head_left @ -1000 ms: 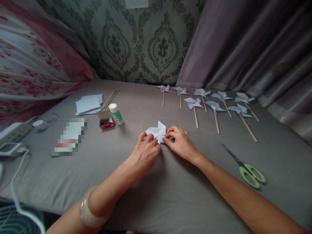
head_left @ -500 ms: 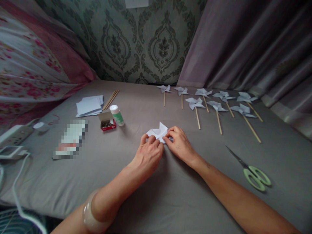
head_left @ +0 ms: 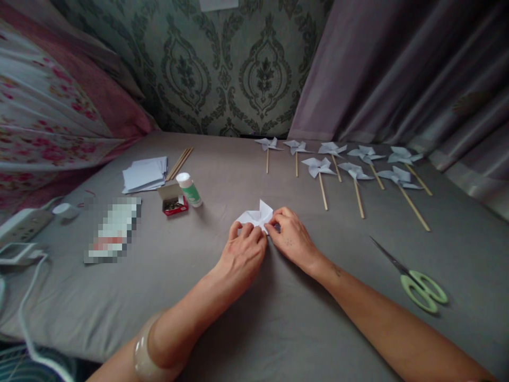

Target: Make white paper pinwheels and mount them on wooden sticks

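Observation:
A white paper pinwheel (head_left: 256,216), without a stick in sight, lies on the grey cloth between my hands, one pointed blade standing up at its far side. My left hand (head_left: 245,245) is closed with curled fingers on its near left edge. From the right, my right hand (head_left: 291,232) pinches the paper close to its middle with thumb and forefinger. The fingers hide the near part of the paper. Up and to the left stand a small red box of metal pins (head_left: 175,205) and a white and green glue bottle (head_left: 189,190).
Several finished pinwheels on sticks (head_left: 318,167) lie at the back right. Green-handled scissors (head_left: 413,281) rest at the right. White paper squares (head_left: 143,174) and wooden sticks (head_left: 180,163) lie back left. A blurred-out flat item (head_left: 115,228) and a power strip (head_left: 26,224) are at the left.
Both hands stay at the paper, almost unmoved. A little more of the paper's left blade shows beyond my left fingers. The whole view has shifted slightly.

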Motion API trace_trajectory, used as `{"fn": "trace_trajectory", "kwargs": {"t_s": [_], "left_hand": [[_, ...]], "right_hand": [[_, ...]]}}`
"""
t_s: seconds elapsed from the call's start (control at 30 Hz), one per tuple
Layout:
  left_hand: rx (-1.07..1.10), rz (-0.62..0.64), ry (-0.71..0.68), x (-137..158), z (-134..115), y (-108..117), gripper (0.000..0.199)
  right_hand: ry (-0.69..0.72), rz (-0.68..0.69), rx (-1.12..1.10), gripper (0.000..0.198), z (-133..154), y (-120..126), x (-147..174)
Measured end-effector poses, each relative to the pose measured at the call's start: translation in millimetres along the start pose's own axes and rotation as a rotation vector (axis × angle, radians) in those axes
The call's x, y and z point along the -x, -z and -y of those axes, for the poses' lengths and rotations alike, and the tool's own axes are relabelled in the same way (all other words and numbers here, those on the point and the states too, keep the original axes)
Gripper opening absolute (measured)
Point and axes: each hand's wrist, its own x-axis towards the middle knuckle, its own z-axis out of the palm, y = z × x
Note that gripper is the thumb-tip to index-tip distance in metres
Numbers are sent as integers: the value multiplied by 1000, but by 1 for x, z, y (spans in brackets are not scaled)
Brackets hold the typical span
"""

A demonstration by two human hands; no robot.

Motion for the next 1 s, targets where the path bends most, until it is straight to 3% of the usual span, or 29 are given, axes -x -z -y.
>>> {"fn": "trace_trajectory", "kwargs": {"t_s": [1.0], "left_hand": [[-55, -14, -3, 0, 0, -8, 23]], "right_hand": [[-8, -11, 74, 11, 2, -3, -2]]}}
